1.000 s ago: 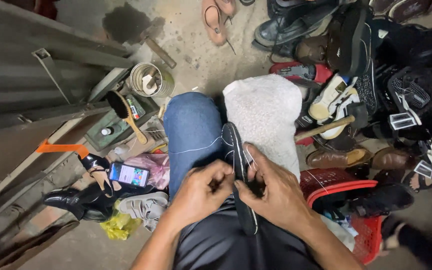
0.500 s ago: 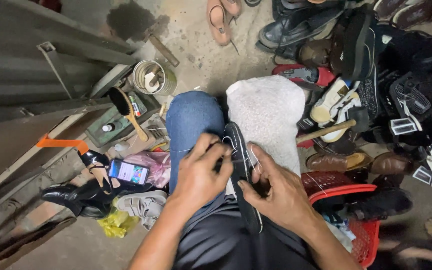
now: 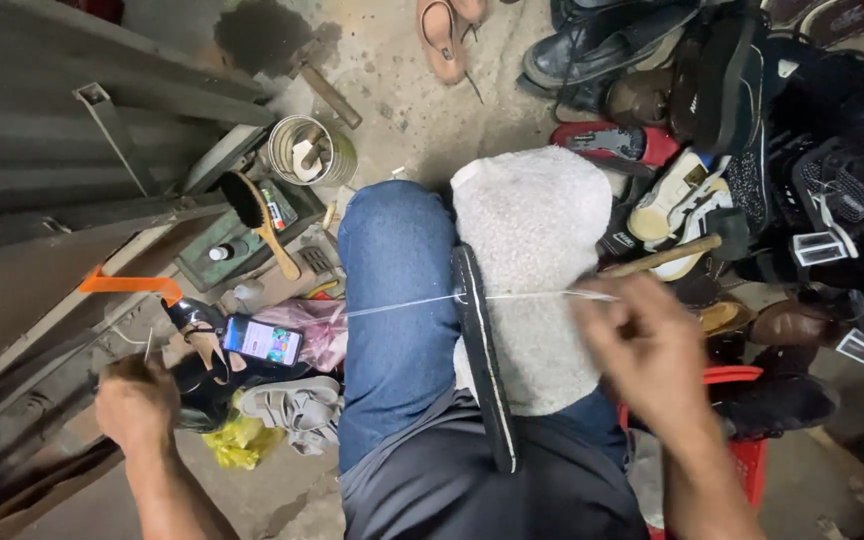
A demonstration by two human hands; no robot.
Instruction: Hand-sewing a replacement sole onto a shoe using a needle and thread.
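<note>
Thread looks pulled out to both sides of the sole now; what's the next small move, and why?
Probably bring both hands back in to the black sole for the next stitch: the thread runs taut through its edge, with the left hand and right hand spread wide apart, so this stitch looks drawn tight.

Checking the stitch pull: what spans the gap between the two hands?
Head view: a taut thread runs from left hand through the black sole to right hand.

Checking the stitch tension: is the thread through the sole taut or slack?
Taut. The thread runs in a straight line from the left hand through the black sole to the right hand, without sag.
</note>
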